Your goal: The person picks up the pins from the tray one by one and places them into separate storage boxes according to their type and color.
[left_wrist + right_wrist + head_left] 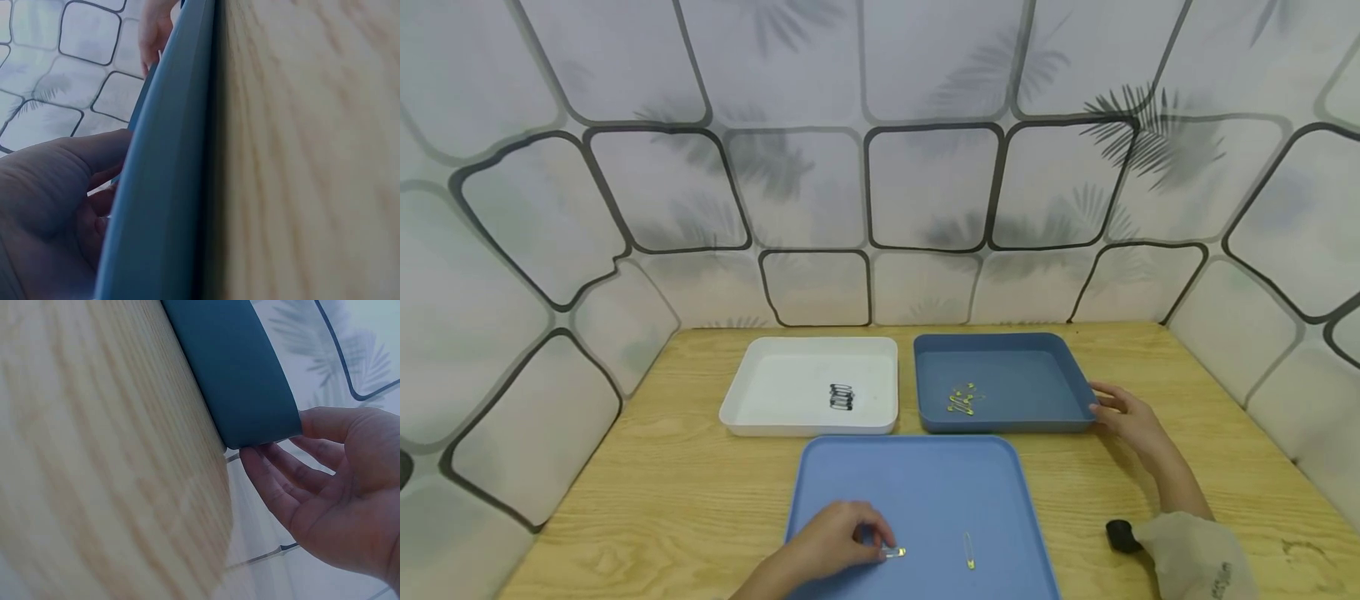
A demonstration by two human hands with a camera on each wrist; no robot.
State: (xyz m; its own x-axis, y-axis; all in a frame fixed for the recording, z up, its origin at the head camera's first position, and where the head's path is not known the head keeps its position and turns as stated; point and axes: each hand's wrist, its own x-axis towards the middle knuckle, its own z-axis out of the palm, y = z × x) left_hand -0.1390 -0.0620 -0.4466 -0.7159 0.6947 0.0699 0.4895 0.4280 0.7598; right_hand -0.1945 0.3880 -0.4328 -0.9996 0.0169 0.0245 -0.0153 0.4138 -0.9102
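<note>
In the head view my left hand (842, 537) is low over the light blue tray (917, 471). Its thumb and curled fingers pinch a small safety pin (896, 552) with a yellow head end. Another yellow safety pin (969, 552) lies on the same tray, to the right of that hand. My right hand (1131, 421) holds the right edge of the dark blue tray (1022, 412). From the right wrist view, its thumb is at the rim and its fingertips touch the outer wall (244, 381). The left wrist view hides the pinched pin behind the tray wall (162, 150).
Several yellow safety pins (962, 400) lie in the dark blue tray. Left of it, a white tray (775, 400) holds several black safety pins (841, 397). A black object (1122, 537) is beside the right sleeve (1198, 558). Patterned fabric walls (925, 183) surround the wooden table (662, 500).
</note>
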